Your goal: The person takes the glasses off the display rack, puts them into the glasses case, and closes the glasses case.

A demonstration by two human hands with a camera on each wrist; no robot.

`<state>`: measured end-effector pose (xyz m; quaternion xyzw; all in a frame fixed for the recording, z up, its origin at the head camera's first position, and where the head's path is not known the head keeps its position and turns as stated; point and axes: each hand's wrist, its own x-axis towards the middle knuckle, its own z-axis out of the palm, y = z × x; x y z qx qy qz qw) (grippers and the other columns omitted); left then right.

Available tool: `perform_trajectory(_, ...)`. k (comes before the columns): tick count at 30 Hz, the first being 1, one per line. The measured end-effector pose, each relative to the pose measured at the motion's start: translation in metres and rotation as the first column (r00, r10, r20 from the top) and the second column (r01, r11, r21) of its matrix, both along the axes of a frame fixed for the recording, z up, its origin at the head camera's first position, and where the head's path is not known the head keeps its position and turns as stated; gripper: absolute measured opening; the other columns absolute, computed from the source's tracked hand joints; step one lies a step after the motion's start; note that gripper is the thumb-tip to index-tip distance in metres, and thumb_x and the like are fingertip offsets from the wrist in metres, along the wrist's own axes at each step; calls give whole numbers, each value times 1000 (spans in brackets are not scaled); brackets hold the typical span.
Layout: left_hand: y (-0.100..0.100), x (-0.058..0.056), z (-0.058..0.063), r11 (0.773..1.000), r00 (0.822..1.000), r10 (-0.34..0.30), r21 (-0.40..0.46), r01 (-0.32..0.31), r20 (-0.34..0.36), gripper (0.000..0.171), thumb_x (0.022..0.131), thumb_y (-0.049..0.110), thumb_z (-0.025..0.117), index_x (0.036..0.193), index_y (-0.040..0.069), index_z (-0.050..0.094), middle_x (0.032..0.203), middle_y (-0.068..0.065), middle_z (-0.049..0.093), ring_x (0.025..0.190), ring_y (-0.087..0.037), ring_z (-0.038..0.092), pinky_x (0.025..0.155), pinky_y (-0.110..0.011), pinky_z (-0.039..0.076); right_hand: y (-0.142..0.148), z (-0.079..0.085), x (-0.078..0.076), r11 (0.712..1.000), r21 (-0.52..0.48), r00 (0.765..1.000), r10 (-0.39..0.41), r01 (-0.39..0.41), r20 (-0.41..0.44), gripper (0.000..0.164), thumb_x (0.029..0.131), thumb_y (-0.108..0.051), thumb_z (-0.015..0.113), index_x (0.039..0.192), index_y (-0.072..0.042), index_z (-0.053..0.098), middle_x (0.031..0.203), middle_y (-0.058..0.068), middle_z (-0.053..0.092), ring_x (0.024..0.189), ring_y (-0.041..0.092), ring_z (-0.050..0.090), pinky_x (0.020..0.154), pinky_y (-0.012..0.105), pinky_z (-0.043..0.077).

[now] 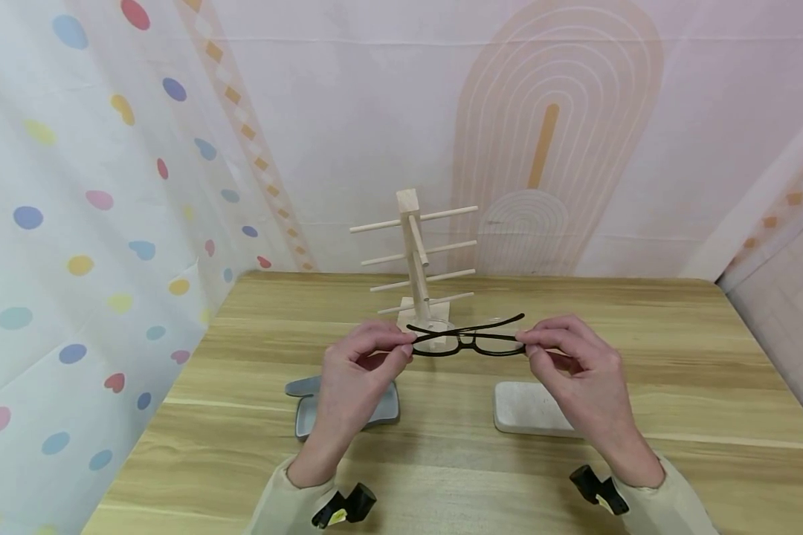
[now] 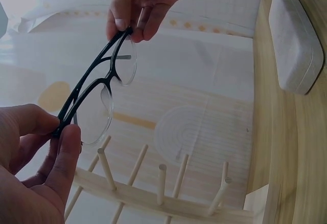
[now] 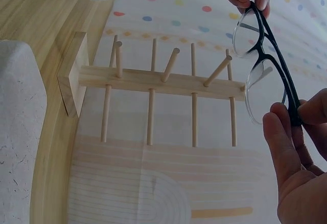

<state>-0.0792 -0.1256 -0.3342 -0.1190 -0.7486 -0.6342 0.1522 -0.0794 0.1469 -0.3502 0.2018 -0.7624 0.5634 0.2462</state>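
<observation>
Between both hands, above the table, is a pair of eyeglasses [image 1: 466,345] with a black upper frame and clear lenses. My left hand [image 1: 361,375] pinches one end of the frame between thumb and fingers, and my right hand [image 1: 578,371] pinches the other end. In the head view the temples lie folded across each other behind the lenses. The left wrist view shows the eyeglasses [image 2: 97,78] slanting from one hand to the other. Just beyond them stands a wooden display rack [image 1: 415,249] with a square post and thin pegs, its base partly hidden by the glasses.
An open grey-blue glasses case [image 1: 384,409] lies on the table under the left hand, partly covered by it. A closed whitish glasses case [image 1: 525,409] lies beneath the right hand. Behind the wooden table [image 1: 448,453] hangs a patterned curtain [image 1: 348,111].
</observation>
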Motion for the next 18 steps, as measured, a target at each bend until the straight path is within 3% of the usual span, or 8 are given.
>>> perform_trajectory(10, -5, 1, -1, 998, 1000, -11, -62, 13, 24, 16, 86, -4, 76, 94, 8, 83, 98, -2, 73, 90, -15, 69, 75, -23, 59, -3, -2, 1, 1000, -1, 1000, -19, 19, 17, 30, 87, 17, 64, 99, -6, 81, 98, 3, 69, 82, 7, 68, 72, 17, 59)
perform_trajectory(18, -14, 1, -2, 994, 993, -41, -94, 51, 110, 15, 87, -3, 74, 94, 8, 82, 100, -4, 74, 86, -15, 71, 76, -25, 61, -6, -9, 0, 999, 52, 1000, -8, 7, 13, 28, 89, 13, 68, 100, -9, 81, 99, 1, 71, 84, 6, 68, 70, 15, 58)
